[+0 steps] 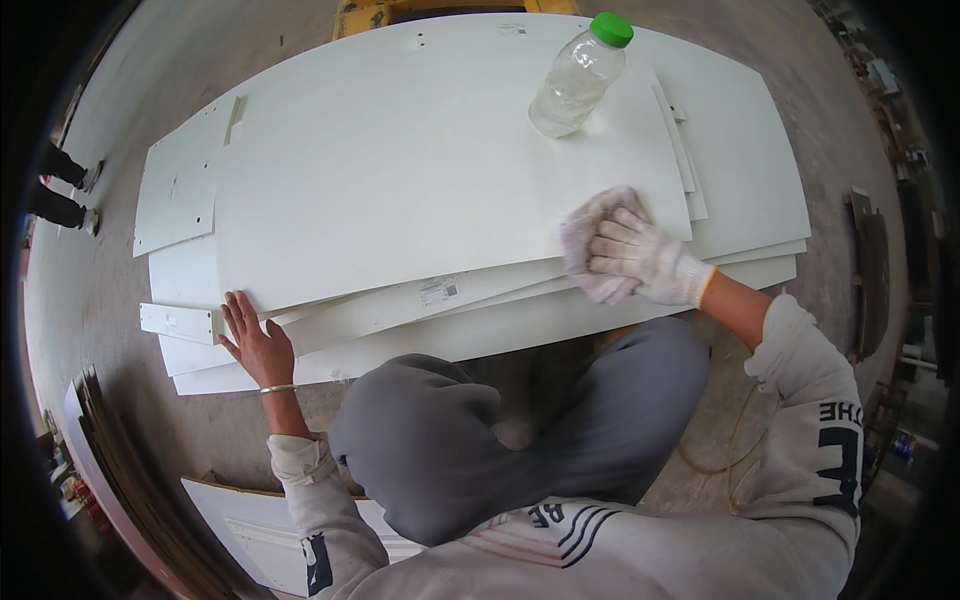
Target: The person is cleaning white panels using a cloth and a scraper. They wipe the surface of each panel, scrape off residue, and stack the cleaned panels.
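A large white panel [420, 190] lies on top of a stack of white boards in front of me. My right hand [640, 255], in a white knit glove, presses a crumpled whitish cloth [592, 235] against the panel near its right front corner. My left hand [260, 340] is bare, with a bangle at the wrist. Its fingers are spread and rest at the panel's left front corner, beside a short white board piece [178, 323]. A clear plastic bottle [575, 85] with a green cap stands on the panel toward the far right, with clear liquid inside.
Smaller white boards [185, 190] stick out at the stack's left. A yellow support [365, 18] shows behind the far edge. Another person's legs [62, 190] stand at far left. Dark boards [868, 270] lean at right; more panels [255, 530] lie at lower left.
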